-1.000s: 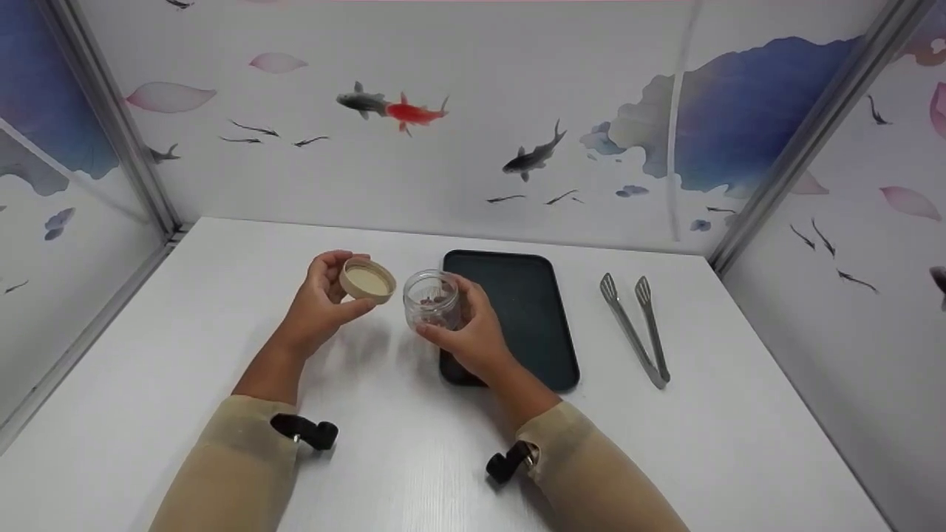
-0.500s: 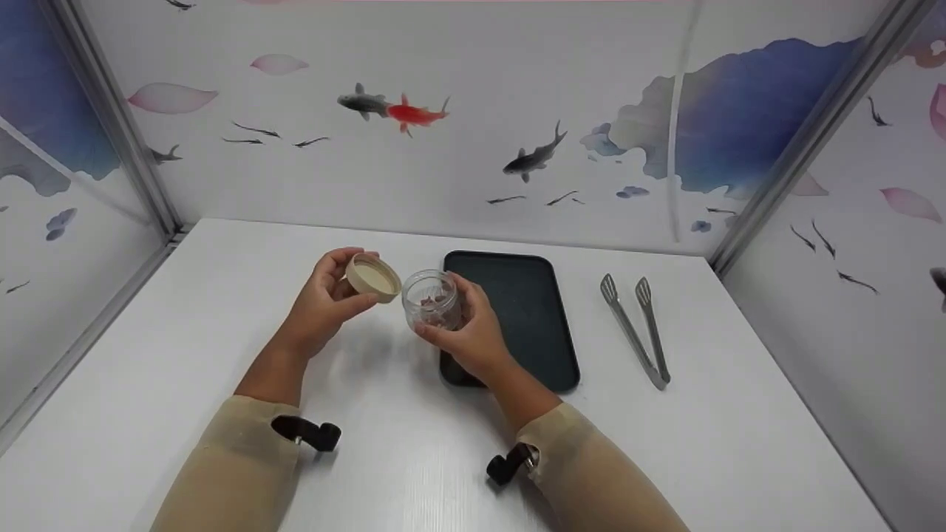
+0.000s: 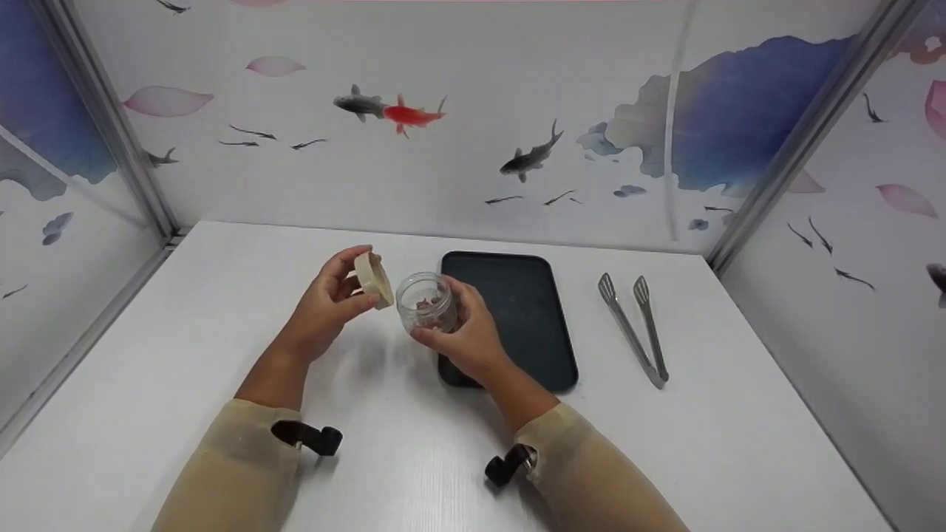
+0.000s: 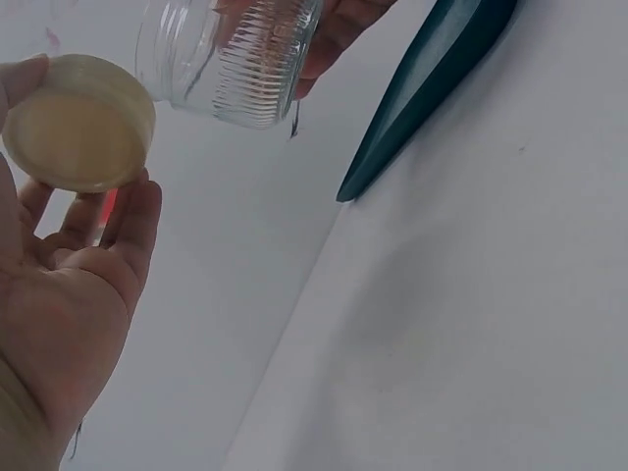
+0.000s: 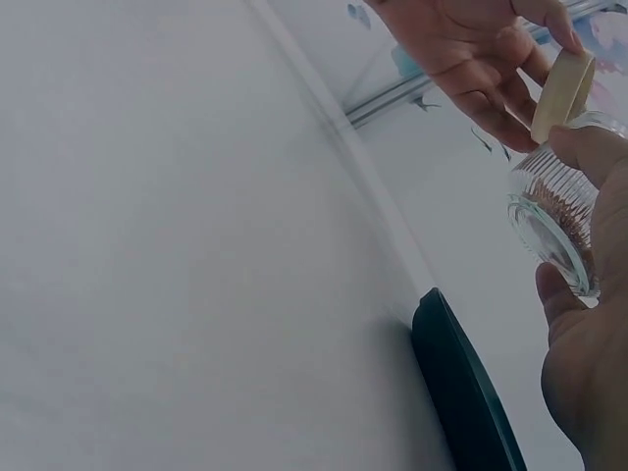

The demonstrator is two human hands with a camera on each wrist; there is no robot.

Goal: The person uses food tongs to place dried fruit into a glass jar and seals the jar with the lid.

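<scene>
My left hand pinches a round cream lid by its rim, thumb below and fingers above. The lid stands tilted on its side, its hollow face turned toward the jar. My right hand holds a clear glass jar, thumb and fingers curled about its side. The jar's mouth is uncovered, and small reddish-brown pieces lie inside; their kind cannot be made out. In the left wrist view the lid is beside the mouth of the jar. Ribbed glass shows on the jar in the right wrist view.
A dark rectangular tray lies on the white table, partly behind my right hand. Metal tongs rest spread to the right of it. Printed panels stand at the back and both sides.
My left hand has moved slightly right toward the jar. The lid has turned from facing upward to nearly on edge. My right hand and the jar have barely shifted.
</scene>
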